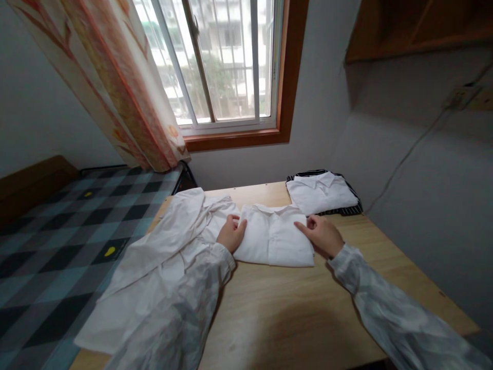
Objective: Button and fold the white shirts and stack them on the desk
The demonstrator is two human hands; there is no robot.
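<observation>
A white shirt point(274, 236), folded into a neat rectangle with its collar at the far side, lies on the wooden table. At its left edge is my left hand point(232, 234), thumb on top and fingers curled at the side, gripping the fabric. My right hand point(323, 235) pinches the opposite edge, with the thumb on the cloth and the fingertips partly hidden. Left of the folded shirt, a loose white garment point(165, 241) lies spread and rumpled, partly under my left sleeve. Another folded white shirt point(321, 191) rests on dark striped clothing point(352, 209) at the back right.
The wooden table point(292, 308) stands below a barred window point(227, 61). Along its left side is a bed with a checked cover point(77, 231), and a patterned curtain point(127, 92) hangs above. A cable point(400, 167) runs down the right wall beneath a wooden shelf point(419, 31).
</observation>
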